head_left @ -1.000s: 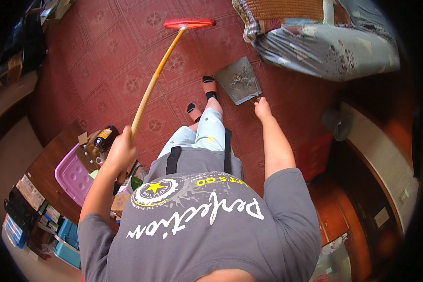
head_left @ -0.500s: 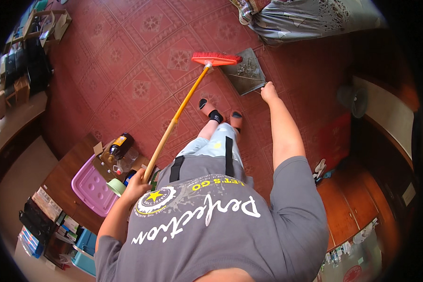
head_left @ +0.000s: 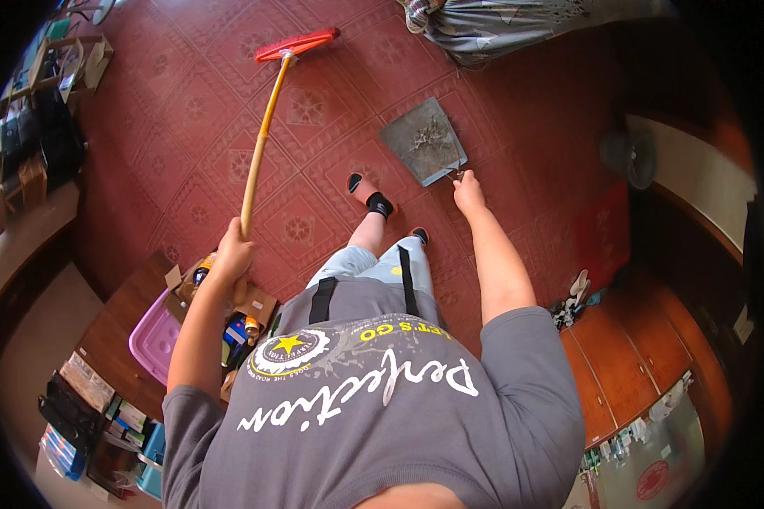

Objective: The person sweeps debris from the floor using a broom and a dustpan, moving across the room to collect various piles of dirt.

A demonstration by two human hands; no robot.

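Broom, upper left of frame: probably light, stiff pole, flexible red bristles, hard to break. Take hold on the pole well away from the head; left hand has fingers wrapped round it there. Dustpan, upper centre, looks like thin stiff sheet, light, maybe slick. Hold by its handle, as right hand does, fingers curled tight. Loose debris on it could slide off if tipped.
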